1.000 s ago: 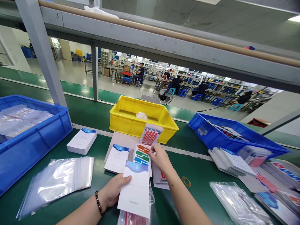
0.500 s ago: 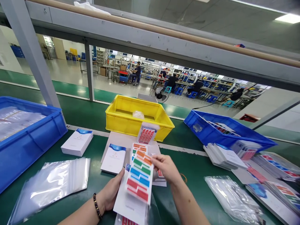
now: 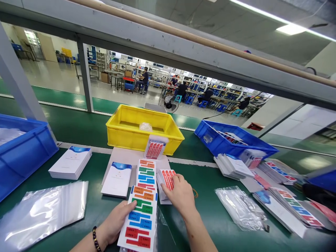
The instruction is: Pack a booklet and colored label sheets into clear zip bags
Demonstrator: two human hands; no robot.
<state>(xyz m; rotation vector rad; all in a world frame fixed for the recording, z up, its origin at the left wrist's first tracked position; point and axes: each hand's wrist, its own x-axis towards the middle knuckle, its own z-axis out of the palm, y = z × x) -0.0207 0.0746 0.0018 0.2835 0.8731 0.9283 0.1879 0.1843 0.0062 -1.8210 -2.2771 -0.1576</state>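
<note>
My left hand [image 3: 118, 218] is closed around a coloured sticker sheet [image 3: 140, 218] with orange, green, blue and red labels, its thumb pressed on the front. A blue-and-white booklet shows only as a thin edge behind that sheet, and clear plastic hangs below. My right hand [image 3: 182, 194] has its fingers curled over a red sticker sheet [image 3: 166, 176] on top of a stack, thumb at the left side. Just beyond the held sheet lies another pile of coloured sticker sheets [image 3: 146, 171]. Left of it is a stack of blue-and-white booklets [image 3: 117, 180].
A yellow bin [image 3: 131, 138] stands behind the stacks, with bagged red sheets [image 3: 154, 148] leaning at its front. Blue bins [image 3: 21, 154] [image 3: 220, 145] flank it. Clear bags [image 3: 57, 210] and a booklet stack [image 3: 70, 162] lie left; more bags [image 3: 241, 208] and sheets lie right.
My right hand laid a coloured sticker sheet over the booklet in my left hand, let go, and moved to the red sheet stack. The view has swung right.
</note>
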